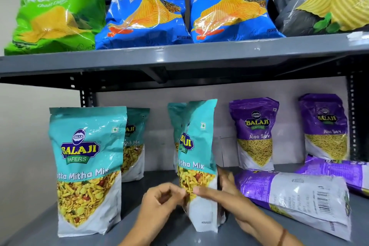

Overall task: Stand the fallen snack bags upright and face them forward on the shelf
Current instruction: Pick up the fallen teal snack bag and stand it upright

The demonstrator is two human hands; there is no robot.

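A teal Khatta Mitha Mix bag stands upright at the middle of the lower shelf, turned partly to the left. My right hand grips its lower part, thumb across the front and fingers behind. My left hand touches the bag's lower left edge with curled fingers. Another teal bag stands upright and faces forward at the front left, with one more behind it. Two purple Aloo Sev bags lie fallen on the right: one in front with its barcode side up, one behind it.
Two purple Aloo Sev bags stand upright at the back right. A teal bag stands behind the held one. The grey upper shelf carries green, blue and dark chip bags. A wall lies to the left.
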